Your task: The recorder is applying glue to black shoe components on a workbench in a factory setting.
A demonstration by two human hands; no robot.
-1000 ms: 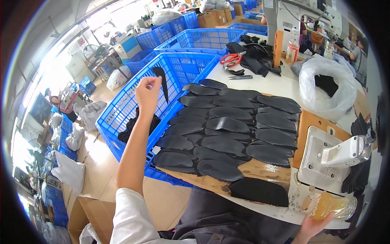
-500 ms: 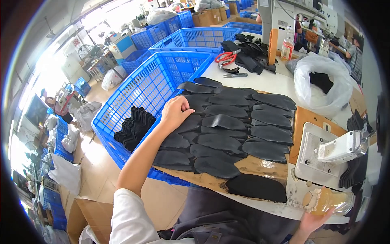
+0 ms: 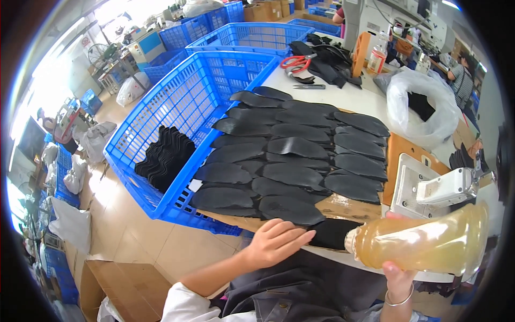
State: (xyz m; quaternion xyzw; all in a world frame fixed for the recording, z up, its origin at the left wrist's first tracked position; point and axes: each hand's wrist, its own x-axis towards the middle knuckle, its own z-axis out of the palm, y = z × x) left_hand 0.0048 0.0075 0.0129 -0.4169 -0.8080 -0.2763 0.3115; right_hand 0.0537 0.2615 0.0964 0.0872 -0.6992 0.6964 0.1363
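Left hand (image 3: 276, 241) rests flat, fingers together, on the nearest black piece (image 3: 332, 233) at lower centre, right hand (image 3: 397, 271) clamps the yellowish bottle (image 3: 424, 244) tipped beside it, possibly uncapped, so glue could spill across the laid-out pieces (image 3: 300, 155).

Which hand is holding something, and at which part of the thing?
The right hand grips a clear bottle of yellowish liquid around its body near the neck. The left hand holds nothing.
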